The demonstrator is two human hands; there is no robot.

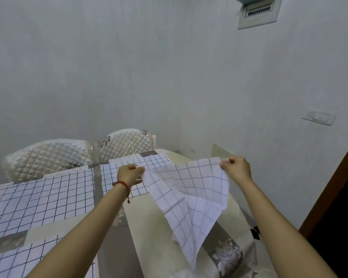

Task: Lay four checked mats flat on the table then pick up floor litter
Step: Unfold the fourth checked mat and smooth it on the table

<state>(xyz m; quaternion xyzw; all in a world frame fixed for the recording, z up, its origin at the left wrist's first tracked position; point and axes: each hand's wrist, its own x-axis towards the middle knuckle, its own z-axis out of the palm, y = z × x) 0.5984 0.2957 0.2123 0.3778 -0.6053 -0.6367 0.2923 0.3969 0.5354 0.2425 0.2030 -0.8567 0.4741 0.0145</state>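
Observation:
A white checked mat [191, 195] hangs in the air over the right part of the table [149, 223]. My left hand [130, 174] pinches its upper left corner and my right hand [236, 168] pinches its upper right corner; its lower part droops in folds. Three more checked mats lie flat on the table: one at the left middle [40, 199], one at the far side [117, 173] partly behind my left hand, and one at the near left corner [18, 259].
Two chairs with quilted cream covers [48, 157] [127, 142] stand against the table's far side. White walls close the corner behind. A dark wooden door frame [329, 189] runs along the right. A flowered cloth [227, 255] lies at the near right.

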